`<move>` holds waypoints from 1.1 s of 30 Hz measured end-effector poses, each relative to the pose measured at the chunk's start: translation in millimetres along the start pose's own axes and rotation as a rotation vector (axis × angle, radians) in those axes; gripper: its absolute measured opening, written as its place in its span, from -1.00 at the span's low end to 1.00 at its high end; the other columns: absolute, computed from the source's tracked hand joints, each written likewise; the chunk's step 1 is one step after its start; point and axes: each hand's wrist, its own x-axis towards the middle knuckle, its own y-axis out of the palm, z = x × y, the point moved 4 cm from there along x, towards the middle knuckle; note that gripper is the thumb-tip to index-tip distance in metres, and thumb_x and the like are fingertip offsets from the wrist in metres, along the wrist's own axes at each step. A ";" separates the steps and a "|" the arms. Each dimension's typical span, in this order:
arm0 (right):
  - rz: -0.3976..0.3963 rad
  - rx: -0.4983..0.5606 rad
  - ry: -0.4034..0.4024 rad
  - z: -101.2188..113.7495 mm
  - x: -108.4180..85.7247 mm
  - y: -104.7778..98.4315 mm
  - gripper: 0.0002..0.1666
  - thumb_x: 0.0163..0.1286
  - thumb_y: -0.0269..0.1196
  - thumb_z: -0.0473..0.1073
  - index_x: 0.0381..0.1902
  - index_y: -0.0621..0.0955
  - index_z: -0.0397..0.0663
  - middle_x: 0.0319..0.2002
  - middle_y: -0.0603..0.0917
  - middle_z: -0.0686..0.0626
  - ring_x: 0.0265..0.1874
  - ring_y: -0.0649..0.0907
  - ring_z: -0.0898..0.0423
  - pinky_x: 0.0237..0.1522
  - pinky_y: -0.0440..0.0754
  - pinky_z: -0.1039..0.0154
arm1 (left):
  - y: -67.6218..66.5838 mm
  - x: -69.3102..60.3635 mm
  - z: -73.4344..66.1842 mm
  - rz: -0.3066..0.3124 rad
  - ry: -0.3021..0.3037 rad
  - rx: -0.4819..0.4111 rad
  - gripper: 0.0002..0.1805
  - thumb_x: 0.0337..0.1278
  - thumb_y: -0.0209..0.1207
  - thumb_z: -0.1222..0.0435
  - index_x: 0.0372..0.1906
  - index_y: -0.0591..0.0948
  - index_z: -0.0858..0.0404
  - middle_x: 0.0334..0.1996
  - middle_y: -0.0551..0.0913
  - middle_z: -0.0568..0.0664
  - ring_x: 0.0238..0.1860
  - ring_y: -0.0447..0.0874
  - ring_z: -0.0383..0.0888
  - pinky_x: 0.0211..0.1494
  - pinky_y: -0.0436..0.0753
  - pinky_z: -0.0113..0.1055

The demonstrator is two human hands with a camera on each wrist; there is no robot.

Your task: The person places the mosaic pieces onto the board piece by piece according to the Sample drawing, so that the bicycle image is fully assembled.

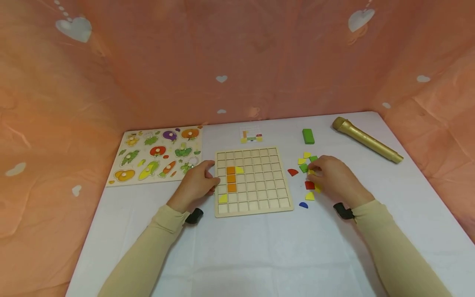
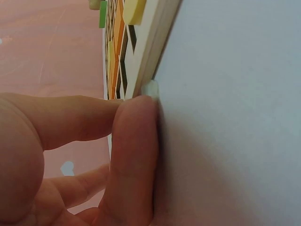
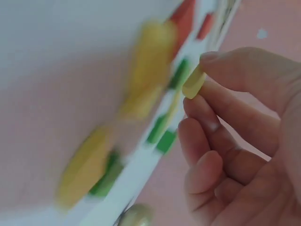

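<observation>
one puzzle [image 1: 145, 151] of knobbed vegetables lies left of the grid [image 1: 256, 181]. between the two is the left hand [image 1: 196, 185]: thumb and forefinger stand a little apart, their tips resting against the grid's left edge, the other fingers loosely bent. on the grid, three orange squares [image 1: 231, 179] line up one under another near its left side. one yellow piece [image 1: 239, 170] sits just right of the top square, and another [image 1: 222, 199] lies a cell below and to the left of the bottom one. past the grid's far edge lies a small printed card [image 1: 251, 134].

right of the grid, a red wedge [image 1: 292, 172] lies near its edge and a blue half-round [image 1: 303, 205] near its near right corner, with a scatter of yellow, green and red pieces alongside. the right hand [image 1: 337, 178] is at that scatter, thumb and fingertips drawn together, pinching a yellow chip [image 3: 194, 84], the remaining fingers bent toward the palm. beyond the grid's far right corner is a green block [image 1: 308, 136]; farther right, well apart from the grid, a gold mic [image 1: 367, 141] lies slantwise.
</observation>
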 end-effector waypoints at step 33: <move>-0.004 -0.015 -0.540 190.4 8.4 86.3 -0.82 0.30 0.51 -0.22 -0.13 0.84 -0.05 -0.25 0.74 0.04 -0.20 0.65 0.09 -0.10 0.69 0.18 | -1.7 -0.9 -1.4 -0.005 0.014 0.004 -0.27 0.44 0.31 0.23 0.62 0.37 0.19 -0.25 0.66 0.08 -0.47 0.73 -0.10 -0.30 0.69 -0.31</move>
